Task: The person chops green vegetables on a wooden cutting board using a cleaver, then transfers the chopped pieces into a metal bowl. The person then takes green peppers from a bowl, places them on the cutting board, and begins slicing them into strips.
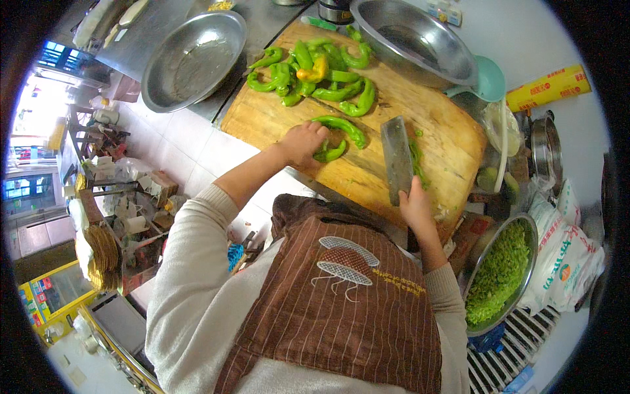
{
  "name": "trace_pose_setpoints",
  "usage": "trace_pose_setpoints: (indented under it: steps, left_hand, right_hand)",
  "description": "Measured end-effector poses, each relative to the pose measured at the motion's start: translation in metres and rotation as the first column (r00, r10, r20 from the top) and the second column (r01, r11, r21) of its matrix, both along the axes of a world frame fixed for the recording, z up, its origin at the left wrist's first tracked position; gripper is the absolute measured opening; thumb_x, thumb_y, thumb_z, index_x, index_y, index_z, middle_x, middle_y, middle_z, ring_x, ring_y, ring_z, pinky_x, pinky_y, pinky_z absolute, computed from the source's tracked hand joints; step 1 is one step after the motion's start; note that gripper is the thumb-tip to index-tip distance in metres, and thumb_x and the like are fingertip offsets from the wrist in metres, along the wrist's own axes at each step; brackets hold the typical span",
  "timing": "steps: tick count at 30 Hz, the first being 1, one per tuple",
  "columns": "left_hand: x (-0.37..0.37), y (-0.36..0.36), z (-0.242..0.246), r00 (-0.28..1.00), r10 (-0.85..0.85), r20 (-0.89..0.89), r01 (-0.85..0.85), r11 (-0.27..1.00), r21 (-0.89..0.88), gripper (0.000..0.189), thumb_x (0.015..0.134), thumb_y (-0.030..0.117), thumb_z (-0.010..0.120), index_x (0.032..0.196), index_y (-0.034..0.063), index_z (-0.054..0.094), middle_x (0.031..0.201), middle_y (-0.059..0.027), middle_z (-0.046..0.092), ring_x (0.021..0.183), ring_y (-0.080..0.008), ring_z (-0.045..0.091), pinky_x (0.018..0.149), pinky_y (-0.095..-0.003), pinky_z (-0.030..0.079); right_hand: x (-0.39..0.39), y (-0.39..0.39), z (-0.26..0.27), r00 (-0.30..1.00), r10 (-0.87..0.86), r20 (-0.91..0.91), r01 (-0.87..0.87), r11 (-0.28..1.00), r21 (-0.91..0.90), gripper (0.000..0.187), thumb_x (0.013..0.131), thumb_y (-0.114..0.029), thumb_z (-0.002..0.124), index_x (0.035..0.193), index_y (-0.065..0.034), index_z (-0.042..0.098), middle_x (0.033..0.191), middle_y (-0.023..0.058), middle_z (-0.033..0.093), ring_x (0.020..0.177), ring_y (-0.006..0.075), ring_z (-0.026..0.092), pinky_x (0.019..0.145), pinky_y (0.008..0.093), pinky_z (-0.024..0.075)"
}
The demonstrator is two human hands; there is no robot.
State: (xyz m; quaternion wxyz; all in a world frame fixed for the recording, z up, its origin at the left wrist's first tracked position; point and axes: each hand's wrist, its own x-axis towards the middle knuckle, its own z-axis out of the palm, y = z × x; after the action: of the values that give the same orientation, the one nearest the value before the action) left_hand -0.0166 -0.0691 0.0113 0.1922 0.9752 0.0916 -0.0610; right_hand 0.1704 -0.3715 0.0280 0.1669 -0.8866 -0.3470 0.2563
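Note:
On the wooden cutting board (305,115) my left hand (305,143) rests over curved green peppers; one long pepper (344,129) extends past its fingers, and a shorter one (332,151) lies by its thumb. Whether the fingers grip them is hard to tell. My right hand (417,204) is closed around the handle end of a cleaver (397,157), its broad blade over the board. Thin green pepper strips (416,157) lie just right of the blade. Several whole green peppers (334,59) are heaped at the board's far side, with one partly orange pepper (313,70) on top.
A steel basin (152,88) stands beyond the board at the left, another (433,79) at the far right beside a teal ladle (489,81). A steel bowl of chopped greens (499,276) stands at the right, near white plastic bags (566,261). Yellow film roll (549,88) lies behind.

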Motion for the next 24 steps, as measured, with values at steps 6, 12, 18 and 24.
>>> trace_pose_setpoints:
  steps: [6,12,18,24]
  left_hand:
    - [-0.049,0.070,0.014,0.978,0.171,0.120,-0.161,0.983,-0.087,0.091,0.060,0.024,0.088,0.137,0.0064,0.041,0.130,-0.0219,0.049,0.121,-0.0409,0.048,0.102,-0.0457,0.042]
    - [-0.031,0.067,0.023,0.972,0.112,0.209,-0.185,0.909,0.373,0.089,0.066,0.025,0.083,0.142,0.0109,0.040,0.140,-0.0199,0.040,0.126,-0.0384,0.043,0.106,-0.0468,0.038]
    - [0.044,0.002,-0.003,0.994,0.030,0.101,-0.050,0.978,0.200,0.057,0.078,0.019,0.068,0.131,0.0119,0.050,0.128,-0.0149,0.051,0.120,-0.0347,0.050,0.097,-0.0473,0.046]
    - [0.075,-0.012,0.000,0.992,-0.121,-0.026,0.123,0.942,0.313,0.038,0.079,0.014,0.060,0.117,0.0125,0.058,0.115,-0.0108,0.055,0.112,-0.0310,0.054,0.090,-0.0421,0.049]
  right_hand:
    - [-0.001,0.001,0.008,0.997,-0.031,-0.074,0.033,0.999,0.020,0.053,0.090,-0.013,0.060,0.132,0.0091,0.037,0.100,0.0362,0.060,0.094,0.0488,0.061,0.076,0.0501,0.0495]
    - [-0.003,0.002,0.000,0.999,-0.005,0.031,0.003,0.996,0.088,0.043,0.088,-0.013,0.061,0.121,0.0044,0.040,0.084,0.0312,0.062,0.078,0.0498,0.061,0.067,0.0550,0.0486]
    - [-0.005,0.006,0.015,1.000,0.011,0.010,-0.010,0.999,-0.044,0.046,0.089,-0.014,0.060,0.126,0.0062,0.040,0.087,0.0320,0.062,0.082,0.0486,0.062,0.068,0.0529,0.0481]
    - [-0.009,0.005,0.010,0.999,-0.012,0.032,0.011,1.000,0.012,0.037,0.087,-0.012,0.061,0.115,0.0022,0.042,0.082,0.0317,0.062,0.077,0.0500,0.062,0.066,0.0568,0.0488]
